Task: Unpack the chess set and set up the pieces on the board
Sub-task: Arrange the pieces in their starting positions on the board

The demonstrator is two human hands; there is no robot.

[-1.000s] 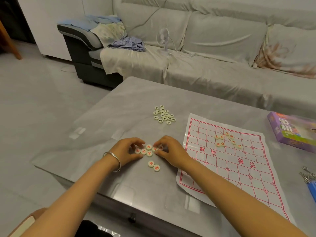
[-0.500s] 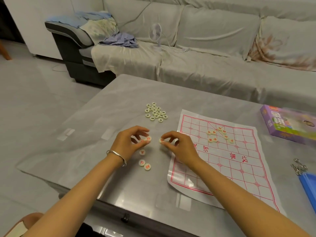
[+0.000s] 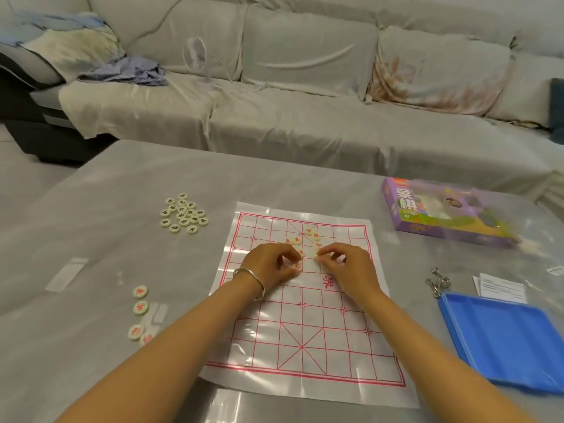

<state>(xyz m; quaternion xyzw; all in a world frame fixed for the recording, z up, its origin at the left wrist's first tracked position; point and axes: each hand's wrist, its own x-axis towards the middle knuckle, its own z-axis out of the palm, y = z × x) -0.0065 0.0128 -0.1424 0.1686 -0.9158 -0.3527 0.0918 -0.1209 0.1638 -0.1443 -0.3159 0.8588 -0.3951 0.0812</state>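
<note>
Leftmost, a cluster of cream round pieces with black characters (image 3: 184, 213) lay on the grey glossy table (image 3: 91, 239), well left of the board. Nearer, four loose cream discs with red characters (image 3: 140, 307) sat in a rough near-to-far line, the nearest one too blurred to read.

Next came the white plastic sheet board with a red grid (image 3: 305, 331), lying flat with its long axis running near to far and its near end skewed slightly right. The left hand (image 3: 268, 262), with a silver bangle (image 3: 251, 282) on its wrist, hung over the board's far half, its fingers curled and pinching a cream red-marked piece (image 3: 296, 266). The right hand (image 3: 351, 267) was just beside it, fingers curled too, tips down by a small group of red-character pieces (image 3: 311, 236). Blur hid whether it gripped one.

Half a second earlier both hands had been left of the board, each pinching a piece above the table.

Farther right lay a purple cardboard box (image 3: 442, 215), long axis left to right and smeared by motion, then some metal clips (image 3: 438, 282), a white paper slip (image 3: 500, 286) and a blue plastic tray (image 3: 503, 337) cut off by the right edge.
</note>
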